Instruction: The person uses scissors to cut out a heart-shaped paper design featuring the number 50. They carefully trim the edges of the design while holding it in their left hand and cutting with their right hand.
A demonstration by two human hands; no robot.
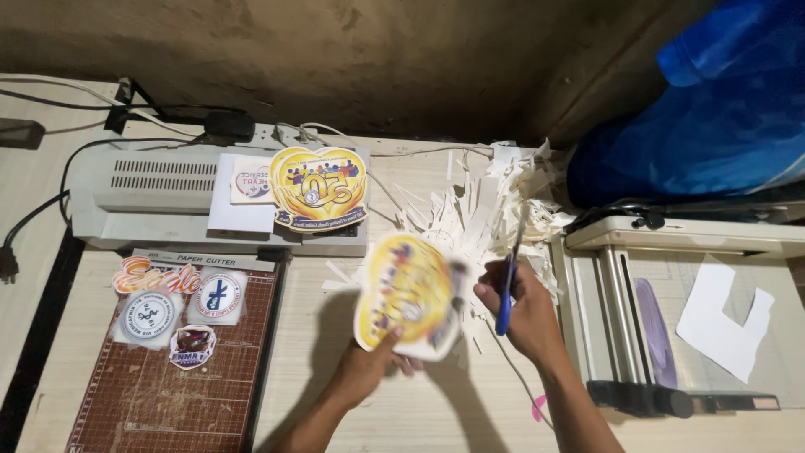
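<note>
My left hand [369, 365] holds a heart-shaped yellow printed cutout [408, 294] from below, tilted up toward me and blurred. My right hand [524, 315] grips blue-handled scissors [508, 285], blades pointing up and away, just right of the cutout's edge. A matching heart-shaped yellow cutout [319, 186] lies finished on the grey laminator [142, 197] at the back left. A pile of white paper strips [478, 205] lies behind both hands.
A brown paper cutter board [159, 394] at front left carries several round and shaped stickers [180, 306]. A second grey paper trimmer [671, 319] with a white offcut [725, 323] stands at right. Blue plastic wrapping [713, 117] fills the back right. Cables run along the back wall.
</note>
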